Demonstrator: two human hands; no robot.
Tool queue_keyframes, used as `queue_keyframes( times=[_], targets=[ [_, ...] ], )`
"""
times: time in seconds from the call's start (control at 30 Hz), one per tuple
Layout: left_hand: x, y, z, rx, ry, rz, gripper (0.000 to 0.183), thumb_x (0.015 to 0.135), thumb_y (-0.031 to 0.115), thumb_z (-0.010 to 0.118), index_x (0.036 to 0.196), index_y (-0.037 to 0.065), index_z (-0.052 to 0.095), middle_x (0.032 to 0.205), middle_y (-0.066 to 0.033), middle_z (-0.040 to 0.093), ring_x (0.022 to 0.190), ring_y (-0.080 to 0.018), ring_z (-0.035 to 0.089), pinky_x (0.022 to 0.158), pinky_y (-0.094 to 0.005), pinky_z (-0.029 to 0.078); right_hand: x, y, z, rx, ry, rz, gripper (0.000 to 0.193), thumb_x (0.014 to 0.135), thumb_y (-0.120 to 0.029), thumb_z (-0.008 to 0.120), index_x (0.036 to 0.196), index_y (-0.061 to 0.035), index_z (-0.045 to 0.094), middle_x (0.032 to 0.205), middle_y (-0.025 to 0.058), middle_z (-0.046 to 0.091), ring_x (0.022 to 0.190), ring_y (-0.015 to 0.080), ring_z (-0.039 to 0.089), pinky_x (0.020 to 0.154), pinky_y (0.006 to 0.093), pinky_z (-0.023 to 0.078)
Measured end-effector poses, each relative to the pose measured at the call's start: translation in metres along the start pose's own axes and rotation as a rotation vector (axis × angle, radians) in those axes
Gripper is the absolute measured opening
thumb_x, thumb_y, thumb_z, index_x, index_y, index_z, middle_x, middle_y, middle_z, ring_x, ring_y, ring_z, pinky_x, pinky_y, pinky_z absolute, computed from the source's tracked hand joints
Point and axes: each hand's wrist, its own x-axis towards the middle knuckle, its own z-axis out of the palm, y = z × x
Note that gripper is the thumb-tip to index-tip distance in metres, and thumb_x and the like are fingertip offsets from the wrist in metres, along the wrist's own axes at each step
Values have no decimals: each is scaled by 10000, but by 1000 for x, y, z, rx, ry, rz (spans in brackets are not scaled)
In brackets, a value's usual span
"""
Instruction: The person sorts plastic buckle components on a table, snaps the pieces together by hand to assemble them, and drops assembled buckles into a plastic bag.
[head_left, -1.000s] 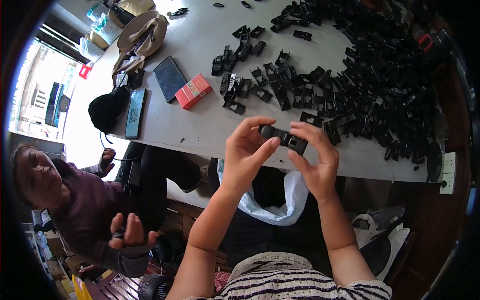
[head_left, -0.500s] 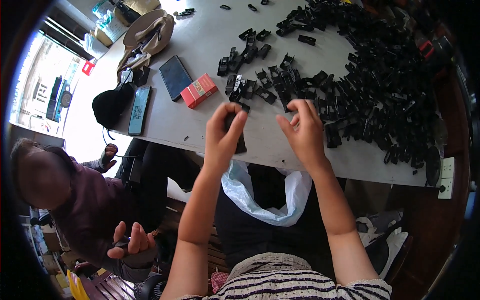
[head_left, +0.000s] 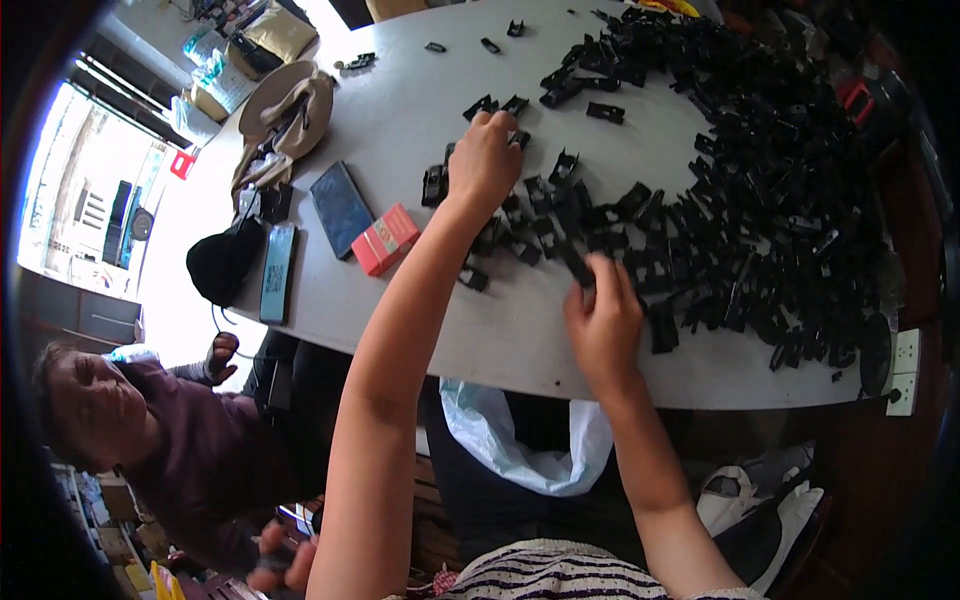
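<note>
Small black clip-like parts (head_left: 604, 112) lie loose across the middle of the grey table. My left hand (head_left: 484, 165) reaches far over a small group of them, its fingers curled closed on a black clip (head_left: 519, 138) that shows at the fingertips; part of it is hidden by the hand. Nearer the table's front edge, my right hand (head_left: 606, 325) has thumb and fingers bent together at the end of another black clip (head_left: 573, 262), beside the edge of the large heap (head_left: 760, 210). Below the table edge, a pale plastic bag (head_left: 520, 465) hangs open over my lap.
Left of my arm lie a red box (head_left: 386, 240), a dark phone (head_left: 341, 208), a second phone (head_left: 278, 275), a black cap (head_left: 226, 262) and a tan hat (head_left: 290, 110). Another person (head_left: 180, 440) sits at the left. A white socket (head_left: 903, 372) is by the right table end.
My left hand has moved from the table's front edge forward to the scattered clips. My right hand has come down among the parts near the heap. The view has shifted a little.
</note>
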Motion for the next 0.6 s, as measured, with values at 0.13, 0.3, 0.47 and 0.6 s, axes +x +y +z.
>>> queue_keyframes(
  times=[0.13,0.3,0.47,0.6],
  targets=[
    [32,10,17,68,-58,-37,239,769,127,612,1003,81,608,983,-147,578,903,-340,598,771,-424,485,-37,3,-27,31,-19,-31,294,778,-16,611,1059,7,530,891,154,570,659,295,601,580,351,502],
    [76,8,49,168,-123,-99,268,793,177,606,1044,84,616,1064,-138,571,950,-348,601,787,-431,496,-37,11,-40,135,-101,152,268,778,-10,609,1038,15,549,847,115,569,582,179,572,520,282,475],
    [112,-17,51,149,-173,-233,213,772,211,630,947,94,654,929,-145,656,890,-357,629,762,-434,504,-29,-1,-31,221,-236,190,268,770,-15,617,1032,2,566,838,125,566,576,173,561,526,274,470],
    [123,7,83,179,-368,-275,152,708,176,681,836,98,702,886,-132,684,846,-290,672,689,-405,536,-50,15,-29,7,-146,111,257,828,-87,596,1054,33,571,882,168,580,647,254,586,612,298,491]
  ],
)
